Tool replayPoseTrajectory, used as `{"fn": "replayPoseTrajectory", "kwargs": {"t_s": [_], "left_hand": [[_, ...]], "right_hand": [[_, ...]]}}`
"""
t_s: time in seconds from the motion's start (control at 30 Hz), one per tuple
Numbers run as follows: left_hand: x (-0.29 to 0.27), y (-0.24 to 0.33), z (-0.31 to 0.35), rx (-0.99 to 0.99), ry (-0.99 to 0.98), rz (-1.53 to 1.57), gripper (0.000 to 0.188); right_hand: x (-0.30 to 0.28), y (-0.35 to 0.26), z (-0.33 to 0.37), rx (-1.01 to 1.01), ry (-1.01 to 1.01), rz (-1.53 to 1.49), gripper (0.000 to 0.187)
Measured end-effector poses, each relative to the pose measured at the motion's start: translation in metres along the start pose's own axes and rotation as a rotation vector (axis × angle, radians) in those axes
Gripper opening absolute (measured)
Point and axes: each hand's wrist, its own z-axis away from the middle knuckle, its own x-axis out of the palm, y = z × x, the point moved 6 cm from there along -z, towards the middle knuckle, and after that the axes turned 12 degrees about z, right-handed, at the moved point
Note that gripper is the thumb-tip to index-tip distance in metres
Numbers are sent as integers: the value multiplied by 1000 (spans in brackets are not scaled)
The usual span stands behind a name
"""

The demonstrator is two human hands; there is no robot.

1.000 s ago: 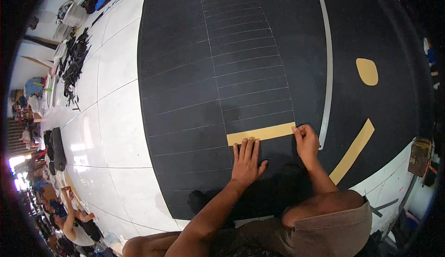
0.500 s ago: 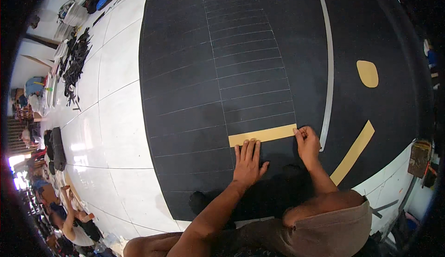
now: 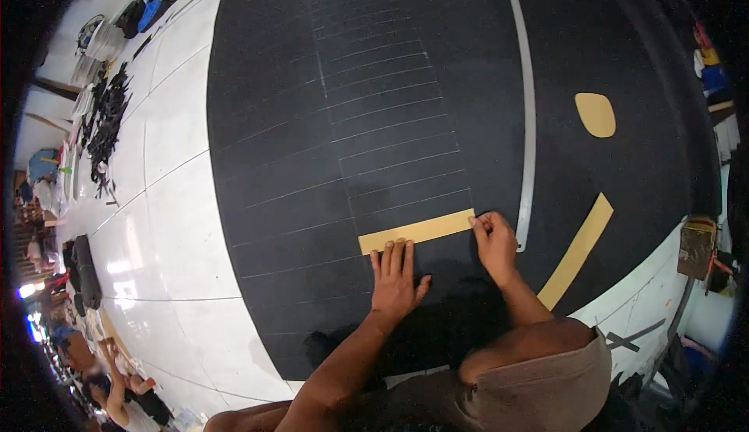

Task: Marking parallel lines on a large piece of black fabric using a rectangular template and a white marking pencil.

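A tan card strip lies flat across a large black sheet marked with thin pale lines. My left hand rests palm down with its fingers stretched out, the fingertips touching the strip's near edge left of its middle. At the strip's right end, my right hand pinches the corner between thumb and fingers. Several evenly spaced cross lines run beyond the strip, between two long lines. Just past my right hand lies the near end of a long metal ruler.
A longer tan card strip and a rounded tan card piece lie on the sheet to the right. White floor tiles border it on the left, with black scraps farther off. Another person sits at the lower left.
The whole scene has shifted slightly left in the picture, as the view turned. Both hands keep their places on the card strip, which shows no clear movement on the sheet.
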Motion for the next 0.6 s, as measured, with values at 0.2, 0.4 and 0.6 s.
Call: {"fn": "replayPoseTrajectory", "kwargs": {"t_s": [0.2, 0.4, 0.6], "left_hand": [[-1, 6, -3, -16, -17, -35, 79], [-1, 5, -3, -21, -16, -56, 79], [-5, 6, -4, -19, -25, -55, 81]], "right_hand": [[-7, -2, -1, -47, 37, -5, 26], [-5, -3, 0, -56, 61, -17, 26], [-3, 0, 0, -42, 41, -8, 27]]}}
